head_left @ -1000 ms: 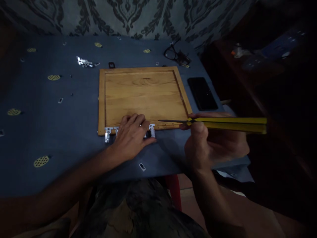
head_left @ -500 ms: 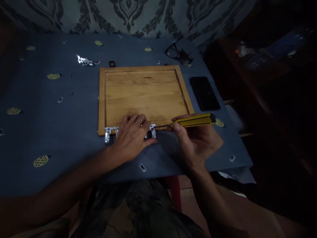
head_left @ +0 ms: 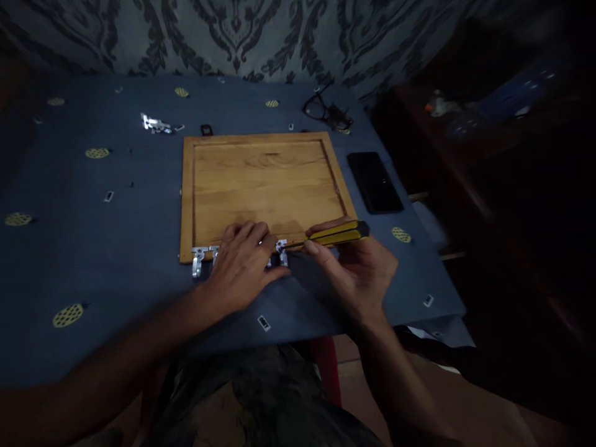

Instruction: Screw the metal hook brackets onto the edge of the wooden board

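A framed wooden panel [head_left: 265, 192] lies flat, with metal cabinet hinges along its near edge. One hinge [head_left: 197, 262] shows at the left, in full view. My left hand [head_left: 246, 261] is closed over the near edge, its curled fingers and thumb around another hinge [head_left: 283, 253] that it partly covers. In my right hand [head_left: 354, 267] is a screwdriver [head_left: 338, 233] with a yellow and black handle, gripped between thumb and fingers. It lies nearly level, and its thin shaft reaches left to the right-hand hinge. Whether the tip sits in a screw is too small to tell.
A loose hinge [head_left: 156, 124] lies beyond the panel at the left. Near it is a small black piece [head_left: 206, 130]. Eyeglasses [head_left: 328, 115] rest at the back, and a black phone [head_left: 375, 182] is right of the panel. Patterned blue cloth [head_left: 116, 267] covers the table.
The view has shifted slightly, so the table things appear a little lower and further left. The screwdriver handle has turned in my right hand and looks shorter. My left hand keeps its place on the hinge.
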`<state>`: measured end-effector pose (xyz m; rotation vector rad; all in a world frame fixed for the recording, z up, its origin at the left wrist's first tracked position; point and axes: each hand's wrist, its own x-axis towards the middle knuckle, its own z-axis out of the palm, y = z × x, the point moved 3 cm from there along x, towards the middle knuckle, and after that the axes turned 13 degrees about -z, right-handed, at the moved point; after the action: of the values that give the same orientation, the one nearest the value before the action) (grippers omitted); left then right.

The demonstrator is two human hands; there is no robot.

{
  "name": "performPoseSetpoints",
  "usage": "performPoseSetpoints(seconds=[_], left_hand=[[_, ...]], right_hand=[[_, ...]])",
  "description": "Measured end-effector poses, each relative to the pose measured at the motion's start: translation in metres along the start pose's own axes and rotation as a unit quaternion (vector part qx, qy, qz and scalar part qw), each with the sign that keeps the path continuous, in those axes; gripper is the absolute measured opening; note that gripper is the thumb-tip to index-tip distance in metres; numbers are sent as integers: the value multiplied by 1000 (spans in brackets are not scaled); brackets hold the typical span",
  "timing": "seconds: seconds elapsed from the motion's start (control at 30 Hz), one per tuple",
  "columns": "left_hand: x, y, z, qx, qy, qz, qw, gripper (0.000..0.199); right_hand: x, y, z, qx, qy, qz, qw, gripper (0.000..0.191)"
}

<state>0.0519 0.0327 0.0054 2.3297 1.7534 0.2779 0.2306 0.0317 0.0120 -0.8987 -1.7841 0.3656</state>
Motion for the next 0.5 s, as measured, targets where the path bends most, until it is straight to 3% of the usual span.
performPoseSetpoints(seconds=[0.23, 0.37, 0.5], left_hand=[[-2, -1, 4, -13, 32, 3, 999, 36], [-1, -1, 2, -10, 18, 3, 1000, 36], [0, -1, 0, 4, -9, -6, 1000, 41]], right_hand=[[13, -6, -11, 51, -53, 15, 997, 26], [13, -7, -15, 53, -87, 11, 995, 12], [10, -5, -16, 30, -71, -19, 997, 4]])
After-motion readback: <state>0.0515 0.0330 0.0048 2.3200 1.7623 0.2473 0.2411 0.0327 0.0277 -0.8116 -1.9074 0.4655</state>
